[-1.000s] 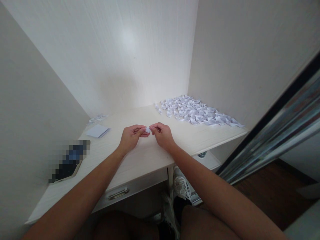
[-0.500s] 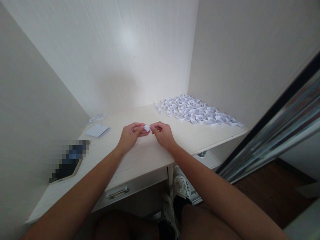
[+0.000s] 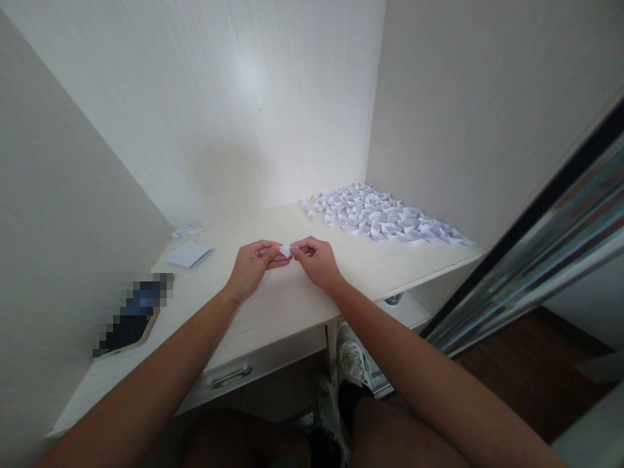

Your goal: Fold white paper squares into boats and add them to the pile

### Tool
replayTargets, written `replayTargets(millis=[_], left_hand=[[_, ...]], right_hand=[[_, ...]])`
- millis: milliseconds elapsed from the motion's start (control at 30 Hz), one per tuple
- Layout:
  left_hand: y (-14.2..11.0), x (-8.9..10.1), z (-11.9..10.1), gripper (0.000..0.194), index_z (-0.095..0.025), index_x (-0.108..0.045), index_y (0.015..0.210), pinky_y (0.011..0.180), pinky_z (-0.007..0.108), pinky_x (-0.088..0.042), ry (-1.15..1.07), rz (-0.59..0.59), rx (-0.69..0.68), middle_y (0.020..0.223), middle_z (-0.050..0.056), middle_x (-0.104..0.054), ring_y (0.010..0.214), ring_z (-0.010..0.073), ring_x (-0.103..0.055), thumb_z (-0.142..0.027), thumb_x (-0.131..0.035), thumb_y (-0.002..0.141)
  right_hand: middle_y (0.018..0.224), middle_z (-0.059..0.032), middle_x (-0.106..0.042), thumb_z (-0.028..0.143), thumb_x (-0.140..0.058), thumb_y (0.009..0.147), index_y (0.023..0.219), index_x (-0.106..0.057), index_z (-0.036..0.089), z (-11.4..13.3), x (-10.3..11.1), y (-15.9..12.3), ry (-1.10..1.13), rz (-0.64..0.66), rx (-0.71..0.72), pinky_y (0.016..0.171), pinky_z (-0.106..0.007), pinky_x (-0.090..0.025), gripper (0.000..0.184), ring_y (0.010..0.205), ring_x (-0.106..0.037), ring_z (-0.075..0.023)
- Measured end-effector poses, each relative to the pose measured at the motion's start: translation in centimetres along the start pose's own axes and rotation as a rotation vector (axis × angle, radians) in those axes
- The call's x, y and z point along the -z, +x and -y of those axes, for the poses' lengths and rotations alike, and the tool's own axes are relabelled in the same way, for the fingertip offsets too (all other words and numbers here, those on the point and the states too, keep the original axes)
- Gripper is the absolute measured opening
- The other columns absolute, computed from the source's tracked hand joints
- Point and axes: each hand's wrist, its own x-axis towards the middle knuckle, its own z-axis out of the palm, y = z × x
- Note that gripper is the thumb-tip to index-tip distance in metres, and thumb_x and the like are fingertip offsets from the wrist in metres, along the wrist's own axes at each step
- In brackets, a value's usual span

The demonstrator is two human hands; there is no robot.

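Observation:
A small folded piece of white paper (image 3: 285, 251) is pinched between my two hands, just above the middle of the white desk (image 3: 273, 318). My left hand (image 3: 254, 263) grips its left side, the thumb on the near face and the fingers behind. On the other side, my right hand (image 3: 314, 260) pinches the paper's right edge between thumb and fingertips. Much of the paper is covered by the fingers, so its exact folded shape cannot be made out.
Many small folded white papers (image 3: 385, 218) lie heaped at the back right. To the left are a stack of white paper sheets (image 3: 189, 254), some paper scraps (image 3: 189, 229) and a propped, blurred phone (image 3: 136, 318). A drawer handle (image 3: 229, 377) and shoes (image 3: 351, 357) show below.
Both hands keep their hold on the folded paper in nearly the same place. The fingers have shifted only very slightly.

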Motion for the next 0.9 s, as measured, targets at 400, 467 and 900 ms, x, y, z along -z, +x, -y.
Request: replayTargets(millis=[400,467,900], left_hand=[[0.04,-0.23,-0.09,0.028,-0.009,-0.074,0.088,0.1,0.047,-0.058,-0.121,-0.019,0.063,0.088,0.011,-0.077,0.086,0.0207,-0.075,-0.03,-0.085,0.072],[0.03,-0.22,-0.05,0.028,-0.009,-0.074,0.087,0.101,0.047,-0.058,-0.124,-0.02,0.062,0.087,0.01,-0.077,0.086,0.0208,-0.075,-0.029,-0.085,0.072],[-0.01,-0.29,-0.12,0.032,-0.011,-0.073,0.086,0.097,0.046,-0.059,-0.09,-0.028,0.032,0.085,0.009,-0.077,0.081,0.0192,-0.075,-0.034,-0.087,0.069]], right_hand=[[0.077,-0.0027,-0.075,0.02,-0.07,0.082,0.084,-0.076,0.019,0.15,0.13,-0.12,-0.026,0.0,0.004,0.072,-0.027,-0.053,0.007,0.073,-0.066,-0.0154],[0.078,-0.0029,-0.075,0.02,-0.07,0.082,0.084,-0.076,0.019,0.14,0.15,-0.11,-0.029,0.0,0.008,0.073,-0.027,-0.053,0.007,0.074,-0.067,-0.0155],[0.081,-0.0036,-0.076,0.021,-0.072,0.082,0.084,-0.078,0.019,-0.03,0.13,-0.11,-0.024,0.013,0.035,0.072,-0.027,-0.053,0.007,0.074,-0.067,-0.0153]])
